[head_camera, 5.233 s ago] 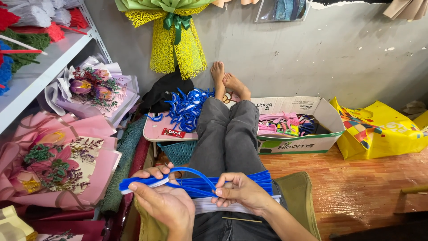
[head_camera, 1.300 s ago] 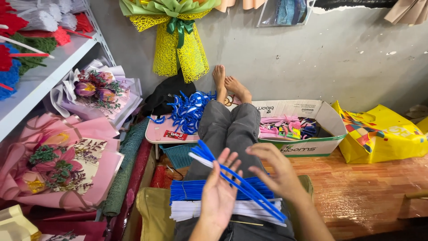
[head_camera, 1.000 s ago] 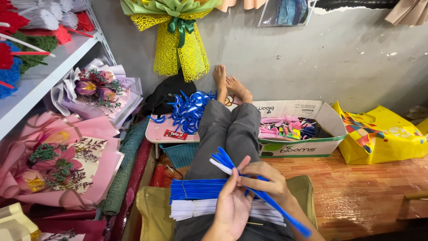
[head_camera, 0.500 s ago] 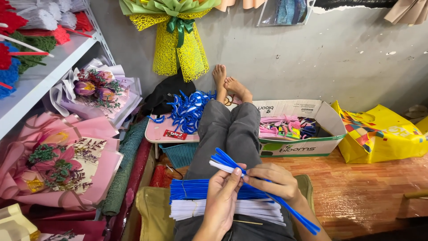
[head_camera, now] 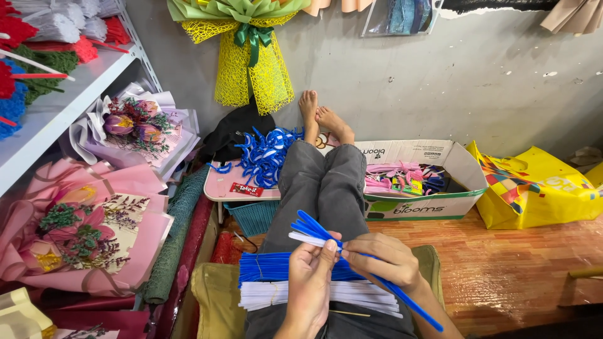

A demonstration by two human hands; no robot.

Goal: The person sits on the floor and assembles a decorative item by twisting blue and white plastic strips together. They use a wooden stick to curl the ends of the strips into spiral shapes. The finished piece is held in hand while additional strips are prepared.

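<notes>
I sit on the floor with my legs stretched out. My left hand (head_camera: 312,281) and my right hand (head_camera: 380,260) together pinch a small bunch of blue and white pipe cleaners (head_camera: 311,231) above my lap. The bunch fans out up-left past my fingers and its long blue tail (head_camera: 411,305) runs down to the right. Under my hands, across my thighs, lies a flat stack of blue and white pipe cleaners (head_camera: 270,281).
A pile of bent blue pipe-cleaner pieces (head_camera: 262,156) lies on a pink tray (head_camera: 217,188) left of my knees. A cardboard box (head_camera: 433,204) with pink stems and a yellow bag (head_camera: 534,188) stand right. Wrapped bouquets (head_camera: 94,232) and a white shelf (head_camera: 59,113) fill the left.
Five seconds ago I held a curved blue loop low on my left. Since then both hands gathered straight stems into a bunch over my lap, and it has stayed nearly still for the last half second.
</notes>
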